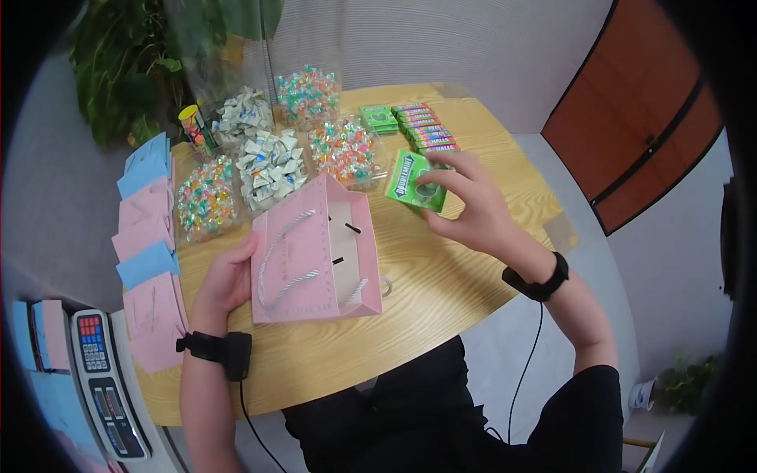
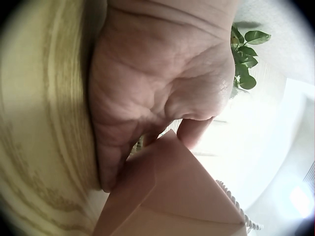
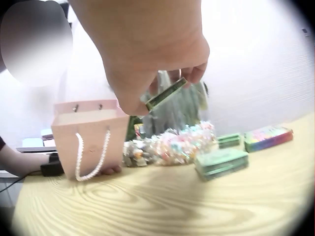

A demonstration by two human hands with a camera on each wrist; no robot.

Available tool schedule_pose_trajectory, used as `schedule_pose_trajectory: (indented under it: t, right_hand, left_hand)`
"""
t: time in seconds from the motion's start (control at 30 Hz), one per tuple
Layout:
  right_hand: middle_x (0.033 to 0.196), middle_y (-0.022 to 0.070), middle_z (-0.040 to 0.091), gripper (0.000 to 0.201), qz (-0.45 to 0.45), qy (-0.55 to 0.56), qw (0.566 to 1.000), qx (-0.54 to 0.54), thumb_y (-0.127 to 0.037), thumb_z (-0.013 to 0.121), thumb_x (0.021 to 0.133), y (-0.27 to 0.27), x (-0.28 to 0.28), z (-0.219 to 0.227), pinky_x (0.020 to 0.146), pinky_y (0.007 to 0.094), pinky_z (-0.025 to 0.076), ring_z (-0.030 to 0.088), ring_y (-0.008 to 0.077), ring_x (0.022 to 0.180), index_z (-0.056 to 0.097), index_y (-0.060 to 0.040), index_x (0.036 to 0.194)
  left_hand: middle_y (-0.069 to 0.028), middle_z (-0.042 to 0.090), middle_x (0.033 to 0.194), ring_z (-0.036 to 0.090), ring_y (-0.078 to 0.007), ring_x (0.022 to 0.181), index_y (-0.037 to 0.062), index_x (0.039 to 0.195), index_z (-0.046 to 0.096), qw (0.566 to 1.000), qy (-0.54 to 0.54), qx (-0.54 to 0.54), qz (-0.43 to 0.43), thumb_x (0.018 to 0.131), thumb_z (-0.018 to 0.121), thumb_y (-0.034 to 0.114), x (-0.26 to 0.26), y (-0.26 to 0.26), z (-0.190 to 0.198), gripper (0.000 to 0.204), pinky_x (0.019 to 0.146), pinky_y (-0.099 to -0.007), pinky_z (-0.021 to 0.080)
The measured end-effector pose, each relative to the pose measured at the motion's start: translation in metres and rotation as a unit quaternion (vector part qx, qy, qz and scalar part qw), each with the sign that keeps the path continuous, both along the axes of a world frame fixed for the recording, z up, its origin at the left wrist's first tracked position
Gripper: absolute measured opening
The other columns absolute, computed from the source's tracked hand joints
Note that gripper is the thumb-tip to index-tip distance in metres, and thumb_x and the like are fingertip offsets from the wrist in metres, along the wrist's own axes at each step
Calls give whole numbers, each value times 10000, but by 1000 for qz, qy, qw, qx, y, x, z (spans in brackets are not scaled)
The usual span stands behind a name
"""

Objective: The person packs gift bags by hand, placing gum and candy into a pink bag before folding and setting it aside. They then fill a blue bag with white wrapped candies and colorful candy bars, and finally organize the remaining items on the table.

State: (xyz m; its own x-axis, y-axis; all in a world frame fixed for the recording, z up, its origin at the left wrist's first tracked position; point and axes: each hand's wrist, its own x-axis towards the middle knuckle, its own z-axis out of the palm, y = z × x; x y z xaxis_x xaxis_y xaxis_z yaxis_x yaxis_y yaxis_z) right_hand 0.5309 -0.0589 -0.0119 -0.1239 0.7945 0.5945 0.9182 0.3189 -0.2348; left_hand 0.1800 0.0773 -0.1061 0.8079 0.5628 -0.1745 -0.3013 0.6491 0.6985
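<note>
R hand (image 1: 479,203) pinched green pack (image 1: 406,180), prob. light & stiff, best by edges; to its left, L hand (image 1: 229,276) gripped pink bag (image 1: 311,252)

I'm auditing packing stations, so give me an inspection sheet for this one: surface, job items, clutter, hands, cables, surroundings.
Surface: wood-grain table; spills, nothing seen.
Job's things: pink bag, open-topped, with white rope handles; green pack, off the table and outside the bag.
Clutter: wrapped sweets in several piles, Halls packs, further green packs, flat pink and blue bags along the table's left side.
Hands: left hand grips the bag's side; right hand holds the green pack.
Cables: left cable and right cable, both black, run down from the wrists.
Surroundings: leafy plant, keypad scale, red-brown panel.
</note>
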Motion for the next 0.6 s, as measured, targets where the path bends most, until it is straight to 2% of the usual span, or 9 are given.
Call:
schedule_pose_trajectory:
  t: [0.07,0.1,0.17,0.2,0.3,0.43,0.5,0.53,0.6]
  right_hand:
    - [1148,88,602,319,88,-90,990,65,-131,750,644,-8,-19,26,877,408,464,565,308,1066,667,-129,952]
    - [1148,88,602,319,86,-86,991,61,-131,750,644,-11,-30,34,877,408,464,565,308,1066,667,-129,952]
    - [1131,77,604,309,156,-187,969,42,-144,757,616,-14,-51,41,872,400,448,546,284,1086,677,-124,915]
    - [1131,77,604,309,152,-183,970,41,-144,757,616,-12,-56,39,872,400,448,546,284,1086,677,-124,915]
    - [1098,56,608,212,336,-141,925,-111,-173,737,648,1,-74,36,873,387,433,521,255,1105,696,-85,836]
    - [1084,74,623,249,364,-175,909,-98,-173,710,682,18,-99,8,856,399,457,546,284,1093,693,-89,916]
    - [1087,106,638,288,421,-6,907,-33,-162,679,730,24,-114,-11,839,417,483,584,318,1057,676,-94,1010]
    - [1087,106,638,288,427,-9,903,-34,-162,679,730,24,-118,-15,839,417,483,584,318,1057,676,-94,1010]
    - [1115,121,644,323,355,60,901,-241,-168,658,783,24,-125,-15,829,429,506,610,332,1024,646,-99,1099]
  left_hand:
    - [-157,476,1415,510,-273,1272,-2,1460,311,1000,-10,-11,-12,1037,414,274,-3,3,-2,515,1087,-421,410]
    - [-160,473,1419,507,-276,1275,-5,1459,312,999,-22,-17,-27,1038,412,271,-3,3,-3,514,1090,-424,406]
    - [-151,495,1404,522,-268,1261,1,1453,333,999,-15,-12,-34,1031,430,287,-1,0,3,519,1078,-419,419]
    - [-141,516,1388,537,-259,1247,7,1447,354,999,-12,-2,-36,1025,448,302,0,-1,5,524,1066,-413,433]
    - [-144,519,1383,538,-259,1248,2,1449,345,999,-19,13,-23,1003,496,286,2,-5,9,550,1062,-411,439]
    - [-150,435,1453,464,-259,1319,-3,1479,271,998,-21,48,-22,987,520,216,1,-4,11,594,1110,-403,382]
    - [-133,410,1472,448,-239,1332,10,1489,251,999,-13,43,-22,970,549,185,1,-6,13,624,1110,-388,380]
    - [-133,410,1472,448,-239,1332,10,1489,251,999,-15,43,-15,970,549,185,0,-6,12,624,1110,-388,380]
    - [-120,397,1480,436,-230,1341,23,1498,236,999,-3,34,-28,955,580,193,-1,-5,12,665,1112,-377,374]
